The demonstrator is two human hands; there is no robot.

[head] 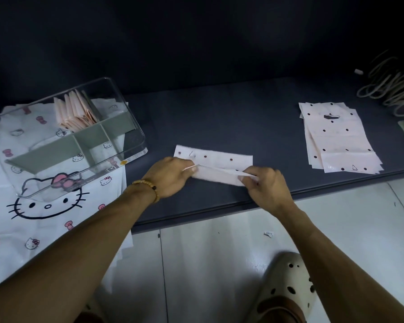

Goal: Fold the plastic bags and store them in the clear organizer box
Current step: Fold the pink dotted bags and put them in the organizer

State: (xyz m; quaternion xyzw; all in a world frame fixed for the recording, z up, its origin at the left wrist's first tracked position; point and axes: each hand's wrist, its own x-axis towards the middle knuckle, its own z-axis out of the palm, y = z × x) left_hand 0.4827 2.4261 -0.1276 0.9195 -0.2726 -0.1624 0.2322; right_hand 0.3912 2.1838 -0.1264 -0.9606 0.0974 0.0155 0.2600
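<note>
A: Dark table (pixel 231 117) against a dark wall, pale tiled floor (pixel 219 264) below. Near edge first?

B: Item one: plastic bag (pixel 217 164), white with dark dots, folded to a long strip, lying just inside the near edge at mid-table. Left hand (pixel 170 177) pinches its left end; right hand (pixel 266 183) pinches the raised near flap at its right end. Both forearms reach in from the floor side, wrists low, knuckles up. Beaded bracelet (pixel 147 186) on the left wrist.

A: Handling?

B: Judged light, thin, soft and slippery; likely to spring open unless each crease is pressed flat. Best held at the two ends of the fold, as it is.

A: Next?

B: Item two: clear organizer box (pixel 131 127), toward the left edge, tilted, grey dividers inside, resting on a large cat-print bag (pixel 44 206) that overhangs the near edge. Folded pink bags (pixel 75 110) stand in its far compartment.

A: Right side?

B: Item three: stack of unfolded dotted bags (pixel 336 136), well apart from the strip. Item four: loose rubber bands (pixel 392 87), far right corner.
</note>
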